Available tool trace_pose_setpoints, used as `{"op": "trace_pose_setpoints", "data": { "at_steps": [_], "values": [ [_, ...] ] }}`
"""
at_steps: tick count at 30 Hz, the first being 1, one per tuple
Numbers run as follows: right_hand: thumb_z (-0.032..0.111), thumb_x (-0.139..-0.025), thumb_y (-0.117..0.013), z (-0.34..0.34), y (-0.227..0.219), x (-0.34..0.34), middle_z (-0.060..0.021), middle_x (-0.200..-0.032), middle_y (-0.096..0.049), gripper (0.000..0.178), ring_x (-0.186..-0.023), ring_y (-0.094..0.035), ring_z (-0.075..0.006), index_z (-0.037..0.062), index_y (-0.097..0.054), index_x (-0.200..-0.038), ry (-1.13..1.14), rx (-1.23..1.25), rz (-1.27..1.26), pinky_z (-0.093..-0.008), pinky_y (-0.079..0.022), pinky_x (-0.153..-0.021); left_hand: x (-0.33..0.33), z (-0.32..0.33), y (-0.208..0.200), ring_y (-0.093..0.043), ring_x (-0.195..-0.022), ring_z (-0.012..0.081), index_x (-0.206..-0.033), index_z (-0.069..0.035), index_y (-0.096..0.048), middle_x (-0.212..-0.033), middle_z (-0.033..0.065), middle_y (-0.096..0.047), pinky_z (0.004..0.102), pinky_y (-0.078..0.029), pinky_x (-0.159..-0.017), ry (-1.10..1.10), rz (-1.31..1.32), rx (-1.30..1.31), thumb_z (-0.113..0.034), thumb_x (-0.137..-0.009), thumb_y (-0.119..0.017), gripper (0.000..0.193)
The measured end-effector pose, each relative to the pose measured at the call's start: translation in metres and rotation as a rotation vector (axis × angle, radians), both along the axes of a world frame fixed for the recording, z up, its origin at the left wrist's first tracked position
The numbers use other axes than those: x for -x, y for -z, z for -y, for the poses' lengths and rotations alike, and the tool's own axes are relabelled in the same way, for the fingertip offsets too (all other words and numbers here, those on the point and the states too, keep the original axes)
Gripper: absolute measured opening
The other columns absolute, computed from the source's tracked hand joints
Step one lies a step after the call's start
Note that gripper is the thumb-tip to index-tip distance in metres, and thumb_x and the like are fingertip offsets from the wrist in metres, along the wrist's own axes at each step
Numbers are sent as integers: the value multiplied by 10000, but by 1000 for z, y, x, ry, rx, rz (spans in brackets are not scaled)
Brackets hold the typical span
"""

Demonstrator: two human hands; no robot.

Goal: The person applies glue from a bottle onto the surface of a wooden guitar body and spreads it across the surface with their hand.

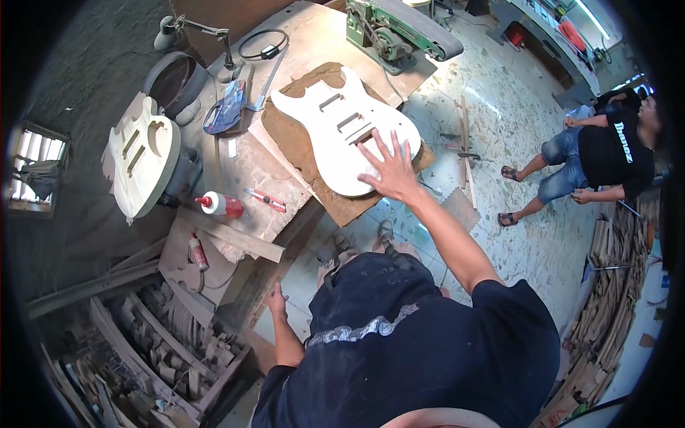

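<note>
A white-painted electric guitar body (330,153) with several cut-out cavities lies flat on a brown cloth (296,139) over the workbench. My right hand (391,167) rests on its near right part, fingers spread and palm down. My left hand (277,299) hangs low beside the bench's near edge, away from the guitar body. Its fingers look loosely extended, and I see nothing in it. Closest to it on the bench are a strip of wood (242,239), a red utility knife (265,200) and a glue bottle with a red tip (220,205).
A bare wood guitar body (146,157) stands at left. Behind lie a caliper (271,75), a blue package (230,107), a desk lamp (168,32) and a green belt sander (389,36). Wood scraps (171,349) fill a crate lower left. A person (606,146) sits at right near stacked wood strips (606,285).
</note>
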State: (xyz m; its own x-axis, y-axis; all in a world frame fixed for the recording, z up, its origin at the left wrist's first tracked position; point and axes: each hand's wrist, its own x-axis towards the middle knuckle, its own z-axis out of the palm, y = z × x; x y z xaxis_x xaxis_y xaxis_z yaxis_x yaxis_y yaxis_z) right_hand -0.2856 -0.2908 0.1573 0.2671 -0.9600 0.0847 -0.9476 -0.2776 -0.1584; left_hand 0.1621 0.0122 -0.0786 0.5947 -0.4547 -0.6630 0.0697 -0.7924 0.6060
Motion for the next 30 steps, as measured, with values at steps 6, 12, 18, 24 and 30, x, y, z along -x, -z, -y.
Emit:
{"op": "trace_pose_setpoints", "data": {
  "at_steps": [6,12,18,24,30],
  "values": [
    [722,-951,-381,-36,13,4,-84,-1689,-123,712,-1530,-37,-449,354,-359,-1560,-14,-53,-50,-680,-23,-1183,9,1,-32,-626,-1078,286,-1315,142,-486,-1212,215,-601,414,-601,-814,56,-120,-206,-443,-950,-659,711],
    [709,-959,-378,-6,13,22,-91,-1695,-84,709,-1529,7,-460,351,-336,-1570,161,-13,-88,-689,-5,-1179,3,2,-33,-623,-1042,281,-1309,142,-500,-1198,210,-602,410,-592,-801,-7,-79,-124,-455,-946,-666,719],
    [729,-965,-312,-38,13,-9,-99,-1689,-110,686,-1532,-16,-448,376,-368,-1550,-113,-61,-32,-689,-15,-1182,3,13,-38,-606,-1093,299,-1349,128,-478,-1248,227,-582,400,-587,-816,46,-116,-150,-490,-944,-657,760],
    [670,-975,-394,-29,22,22,-106,-1681,-148,604,-1522,-45,-472,433,-382,-1530,69,14,-2,-692,-33,-1178,-5,11,-35,-603,-1074,280,-1332,105,-504,-1230,211,-578,397,-589,-797,42,-110,-152,-489,-937,-667,731],
    [673,-984,-369,9,18,57,-96,-1687,-127,603,-1522,-40,-479,431,-372,-1536,168,9,-86,-693,-37,-1178,-1,12,-38,-623,-1008,272,-1278,101,-529,-1164,188,-601,397,-599,-752,36,-91,-162,-458,-941,-672,669]
  ]
}}
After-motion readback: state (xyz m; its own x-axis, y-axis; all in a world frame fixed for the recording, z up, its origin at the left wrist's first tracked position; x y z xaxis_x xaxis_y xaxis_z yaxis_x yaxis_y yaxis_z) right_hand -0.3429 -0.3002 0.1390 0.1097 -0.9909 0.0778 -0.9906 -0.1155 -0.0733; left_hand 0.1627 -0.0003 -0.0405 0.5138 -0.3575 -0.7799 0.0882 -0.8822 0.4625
